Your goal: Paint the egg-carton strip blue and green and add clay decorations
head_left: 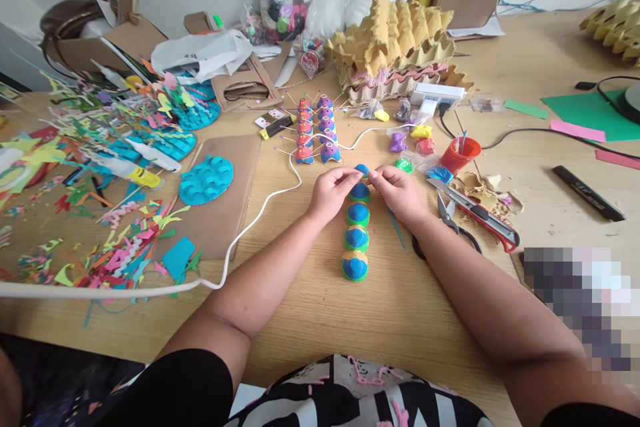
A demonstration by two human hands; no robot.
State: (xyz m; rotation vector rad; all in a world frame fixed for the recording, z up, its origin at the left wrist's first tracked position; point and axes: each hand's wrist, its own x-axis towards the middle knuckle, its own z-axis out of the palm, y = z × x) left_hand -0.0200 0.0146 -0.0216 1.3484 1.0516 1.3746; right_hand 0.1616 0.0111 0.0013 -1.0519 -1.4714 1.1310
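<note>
and down at the near edge we have a patterned shirt (360,380), then open tabletop (300,307), and here comes the star: the egg-carton strip (358,215), five humps in a line running straight away from the person, blue on top, green round the lower edges, bare tan peeking through on the nearer ones. just to its right lie the scissors (447,212) and the utility knife (480,213), both untouched. up at the strip's far end, here's the action! the left hand (330,193) pinches the last blue hump from one side, thumb and fingertips drawn together, and the right hand (400,193) pinches at it from the other. looks like the shaping step, blue being pressed onto that final hump; my call is that the next move wants light, even fingertip pressure, smoothing the edge without crushing the carton. beyond the right hand, a green lump (404,165) and the red cup (457,157); farther on, a red strip (305,130) beside a purple strip (327,127), and behind them all, stacked egg trays (395,33).
</note>
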